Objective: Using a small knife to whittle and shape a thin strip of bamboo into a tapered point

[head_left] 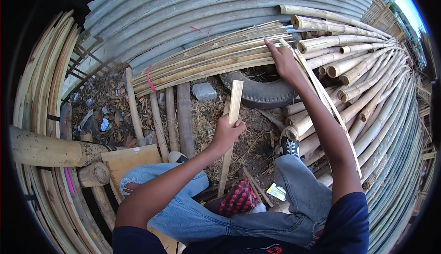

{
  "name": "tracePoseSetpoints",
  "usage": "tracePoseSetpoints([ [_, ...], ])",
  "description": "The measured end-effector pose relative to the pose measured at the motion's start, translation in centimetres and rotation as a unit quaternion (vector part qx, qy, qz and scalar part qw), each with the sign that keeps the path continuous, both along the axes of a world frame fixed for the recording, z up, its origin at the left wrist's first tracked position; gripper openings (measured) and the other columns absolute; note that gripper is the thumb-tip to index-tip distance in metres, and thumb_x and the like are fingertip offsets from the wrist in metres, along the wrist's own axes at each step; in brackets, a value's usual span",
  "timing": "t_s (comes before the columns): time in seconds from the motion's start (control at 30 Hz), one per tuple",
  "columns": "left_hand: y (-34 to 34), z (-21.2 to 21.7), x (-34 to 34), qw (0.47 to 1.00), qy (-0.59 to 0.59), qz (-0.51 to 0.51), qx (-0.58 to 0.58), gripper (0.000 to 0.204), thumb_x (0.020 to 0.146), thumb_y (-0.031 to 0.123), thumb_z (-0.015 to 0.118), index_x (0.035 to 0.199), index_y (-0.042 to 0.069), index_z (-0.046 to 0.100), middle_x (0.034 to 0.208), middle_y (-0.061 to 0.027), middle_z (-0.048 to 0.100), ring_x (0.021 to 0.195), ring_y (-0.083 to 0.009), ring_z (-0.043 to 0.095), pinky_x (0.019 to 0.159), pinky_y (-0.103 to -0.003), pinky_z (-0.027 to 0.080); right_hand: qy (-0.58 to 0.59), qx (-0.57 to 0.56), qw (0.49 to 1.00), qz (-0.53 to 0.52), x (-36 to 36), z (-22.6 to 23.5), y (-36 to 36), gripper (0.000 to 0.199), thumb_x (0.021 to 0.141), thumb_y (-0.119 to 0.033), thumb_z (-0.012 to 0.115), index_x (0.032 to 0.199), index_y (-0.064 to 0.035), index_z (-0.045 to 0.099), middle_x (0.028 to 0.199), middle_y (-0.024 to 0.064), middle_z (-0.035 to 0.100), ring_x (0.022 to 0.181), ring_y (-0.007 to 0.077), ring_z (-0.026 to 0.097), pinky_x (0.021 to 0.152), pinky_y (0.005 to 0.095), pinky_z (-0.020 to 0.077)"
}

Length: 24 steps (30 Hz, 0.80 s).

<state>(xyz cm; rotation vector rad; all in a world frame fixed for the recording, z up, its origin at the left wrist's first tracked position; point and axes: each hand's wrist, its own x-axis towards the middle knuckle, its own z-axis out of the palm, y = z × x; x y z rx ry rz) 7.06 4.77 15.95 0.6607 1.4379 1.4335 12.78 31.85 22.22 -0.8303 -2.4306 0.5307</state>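
My left hand is closed around a flat, split bamboo strip, which stands tilted in front of my knees with its lower part running down between my legs. Farther out and to the right, my right hand grips a knife; its thin grey blade points up and left, and its handle is hidden in my fist. Long, narrow bamboo slats pass close by my right hand and forearm. Whether that hand touches them, I cannot tell.
Beyond my hands lies a bundle of split bamboo tied with pink string, beside a corrugated metal sheet. A tyre sits below it. Bamboo poles fill the right side; a thick pole juts in at left. Red-black cloth lies between my legs.
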Motion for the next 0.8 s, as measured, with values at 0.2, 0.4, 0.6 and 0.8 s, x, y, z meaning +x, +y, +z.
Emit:
tracePoseSetpoints([
  [0.2,0.4,-0.3,-1.7,0.998,-0.055,0.029,-0.026,0.022,0.082,-0.003,0.054,0.072,0.010,0.039,0.056,0.0040,0.039,0.044,-0.0030,0.032,0.039,-0.023,0.026,-0.023,-0.363,0.928,0.087,1.2,-4.1,-3.5,0.067,0.093,-0.057,0.045,0.047,-0.0083,0.042,0.044,-0.0005,0.036,0.043,0.0133,0.033,0.044,0.0319,0.0293],
  [0.4,0.4,-1.3,-1.3,0.997,-0.044,0.036,-0.046,0.022,0.082,0.002,0.057,0.071,0.010,0.040,0.060,0.0039,0.044,0.047,-0.0033,0.039,0.040,-0.022,0.032,-0.148,-0.001,0.951,0.271,2.4,-3.2,-9.9,0.068,0.089,-0.060,0.045,0.060,-0.0018,0.064,0.054,0.0207,0.055,0.056,0.0403,0.058,0.056,0.0445,0.0489],
  [0.6,0.3,-1.1,-1.1,0.997,-0.027,0.058,-0.040,0.017,0.082,0.001,0.058,0.077,0.008,0.043,0.065,0.0034,0.047,0.051,-0.0040,0.044,0.041,-0.022,0.035,-0.129,0.068,0.968,0.205,2.2,-3.2,-10.7,0.067,0.088,-0.062,0.044,0.059,-0.0052,0.064,0.054,0.0191,0.056,0.057,0.0400,0.060,0.053,0.0453,0.0488],
  [0.8,0.3,-1.2,-1.1,0.999,-0.003,0.045,-0.030,0.021,0.082,0.002,0.059,0.076,0.009,0.041,0.061,0.0024,0.045,0.047,-0.0042,0.041,0.040,-0.022,0.035,-0.188,0.048,0.936,0.295,1.9,-3.2,-10.6,0.071,0.088,-0.064,0.042,0.054,-0.0043,0.061,0.053,0.0195,0.056,0.055,0.0395,0.060,0.050,0.0458,0.0476],
])
